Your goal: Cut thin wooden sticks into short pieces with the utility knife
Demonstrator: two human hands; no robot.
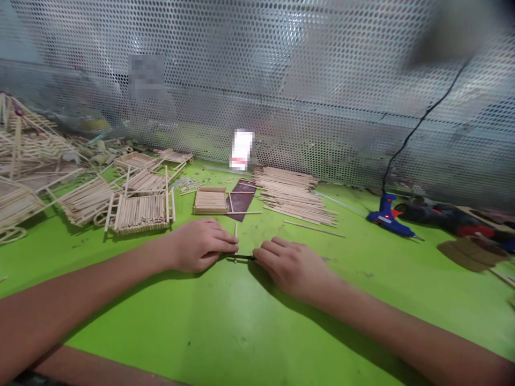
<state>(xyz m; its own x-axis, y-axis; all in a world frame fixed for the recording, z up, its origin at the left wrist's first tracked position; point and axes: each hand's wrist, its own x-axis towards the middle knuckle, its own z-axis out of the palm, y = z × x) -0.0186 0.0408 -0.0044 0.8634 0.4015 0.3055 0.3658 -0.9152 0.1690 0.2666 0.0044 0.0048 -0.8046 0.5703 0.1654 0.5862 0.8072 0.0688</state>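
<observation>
In the middle of the green table, my left hand [205,245] is closed, fingertips pressed down on a short thin wooden stick [235,230] that points away from me. Opposite it, my right hand [293,268] is closed around one end of a thin black blade-like tool [243,258]. The tool lies across the stick near its close end, and its far tip reaches beside my left fingers. Its exact kind is too small to tell. Just beyond my hands sits a small tray made of sticks [211,201], with a loose frame of sticks [243,212] beside it.
A pile of thin wooden sticks [293,193] lies beyond my right hand, near a dark brown sheet [242,201]. Stick-built carts [142,212] crowd the left. A blue glue gun [388,220] with a black cord lies right. Perforated metal mesh [281,96] closes off the back.
</observation>
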